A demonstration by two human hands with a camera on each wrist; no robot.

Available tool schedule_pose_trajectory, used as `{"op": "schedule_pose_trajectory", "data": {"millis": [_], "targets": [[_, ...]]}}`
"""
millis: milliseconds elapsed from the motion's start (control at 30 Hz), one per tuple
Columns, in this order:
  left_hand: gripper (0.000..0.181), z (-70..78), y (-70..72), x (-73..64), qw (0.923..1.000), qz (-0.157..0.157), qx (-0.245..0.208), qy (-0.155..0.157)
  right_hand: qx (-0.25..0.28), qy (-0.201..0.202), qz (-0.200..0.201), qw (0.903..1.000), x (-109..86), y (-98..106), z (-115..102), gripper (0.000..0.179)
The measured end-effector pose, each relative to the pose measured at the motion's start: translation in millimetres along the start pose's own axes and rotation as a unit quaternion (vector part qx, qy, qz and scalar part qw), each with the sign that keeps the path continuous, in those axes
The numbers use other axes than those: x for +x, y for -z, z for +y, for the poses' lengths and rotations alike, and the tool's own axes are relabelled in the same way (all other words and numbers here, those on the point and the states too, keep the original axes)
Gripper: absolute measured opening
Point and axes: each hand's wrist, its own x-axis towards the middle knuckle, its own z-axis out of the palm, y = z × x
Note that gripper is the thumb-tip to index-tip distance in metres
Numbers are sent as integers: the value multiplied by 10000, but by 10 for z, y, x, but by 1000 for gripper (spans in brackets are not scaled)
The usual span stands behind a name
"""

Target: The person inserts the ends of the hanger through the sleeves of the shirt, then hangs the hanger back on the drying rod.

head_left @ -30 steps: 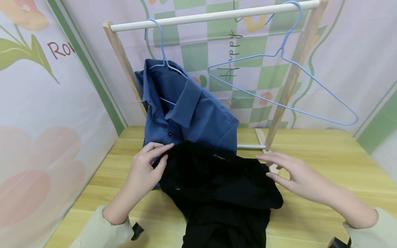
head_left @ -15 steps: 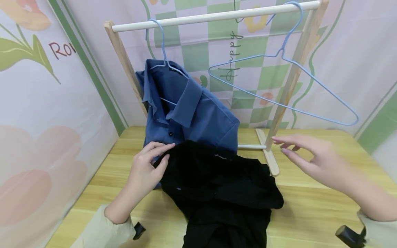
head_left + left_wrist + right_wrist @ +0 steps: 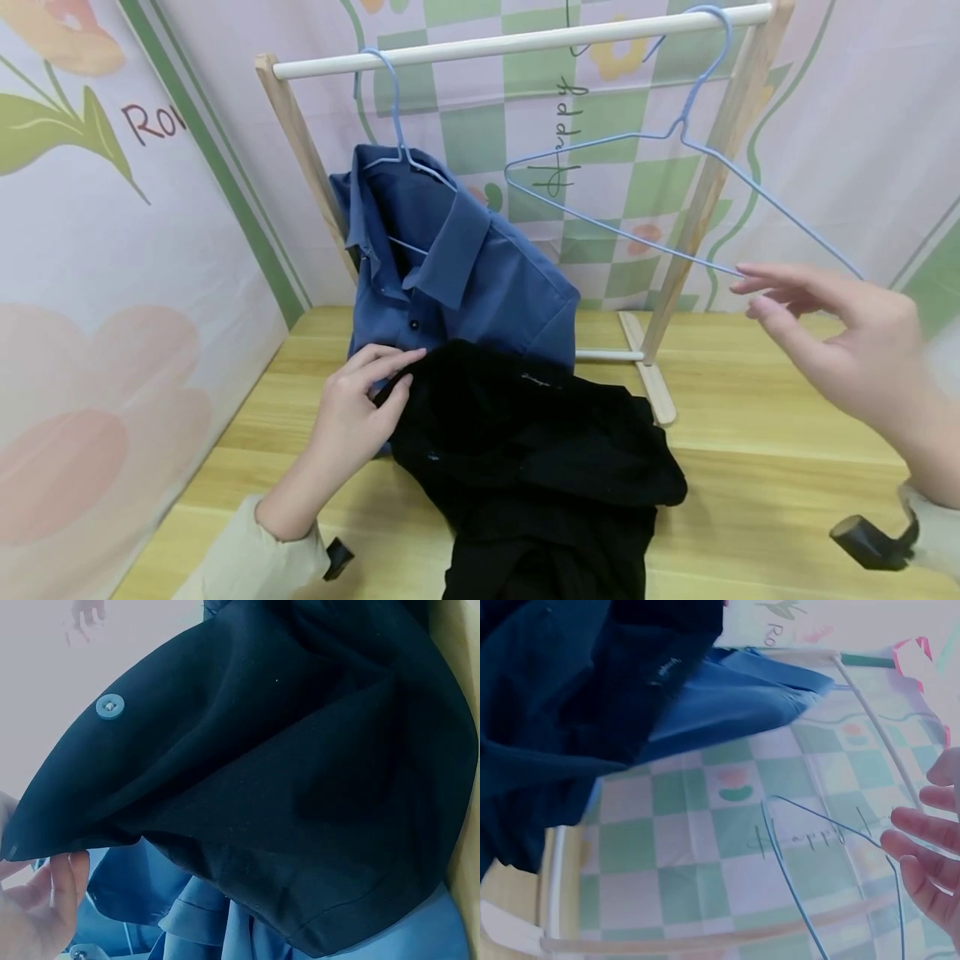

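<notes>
A black garment (image 3: 555,454) with small light lettering at its upper edge lies bunched over the table's middle. My left hand (image 3: 363,396) pinches its upper left edge between thumb and fingers; a round button (image 3: 110,706) shows on the cloth in the left wrist view. My right hand (image 3: 855,342) is up at the right, fingers loosely bent and holding nothing. In the head view its fingertips overlap the lower wire of a bare blue hanger (image 3: 600,219); whether they touch it I cannot tell. Behind the garment, a blue shirt (image 3: 517,283) hangs on another blue hanger (image 3: 395,100).
A wooden rack with a white top rail (image 3: 525,43) carries both hangers. Its right foot (image 3: 654,392) stands on the wooden table (image 3: 765,467), right of the black garment. Patterned cloth (image 3: 472,133) covers the walls behind and at the left.
My right hand has left the black garment's right edge and moved up and right to the bare hanger's lower right corner. The left hand stays at the garment's left edge.
</notes>
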Motion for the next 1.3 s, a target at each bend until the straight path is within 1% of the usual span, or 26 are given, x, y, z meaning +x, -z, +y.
{"op": "schedule_pose_trajectory", "data": {"millis": [67,133,267,400,467,567,700,800,867,900,967,1067,1133,1300], "targets": [[34,-3,-4,-3,10000,-4,-4,-4,44,-85,118,9999,20,39,20,30],[35,-6,-7,-6,10000,-13,-13,14,-2,-120,186,9998,42,77,44,30],[35,-12,-12,-12,10000,-31,-30,32,-92,-312,400,9987,63,144,85,31],[35,-12,-21,-12,10000,-37,-57,2,-50,-616,551,9966,90,202,134,33],[35,-11,-24,-13,10000,-34,-71,3,-122,-704,561,9959,111,232,169,34],[35,-8,-25,-15,10000,-45,-77,32,-167,-977,720,9925,123,252,221,34],[35,-9,-28,-16,10000,-28,-86,42,-235,-1093,954,9891,123,258,284,34],[35,-12,-29,-19,9999,-18,-94,42,-385,-1131,983,9880,120,264,329,35],[35,-13,-28,-23,9999,-34,-92,56,-441,-1336,848,9864,114,278,360,38],[35,-14,-28,-26,9999,-44,-86,71,-465,-1573,774,9834,112,278,377,43],[35,-15,-28,-30,9999,-62,-75,90,-630,-1940,354,9783,110,302,403,50],[35,-17,-32,-33,9999,-67,-57,90,-891,-2408,-290,9660,103,330,444,59],[35,-18,-36,-33,9999,-66,-46,80,-1009,-2501,-538,9615,94,342,472,61],[35,-18,-36,-32,9999,-71,-32,72,-942,-2703,-746,9553,86,342,522,58]]}}
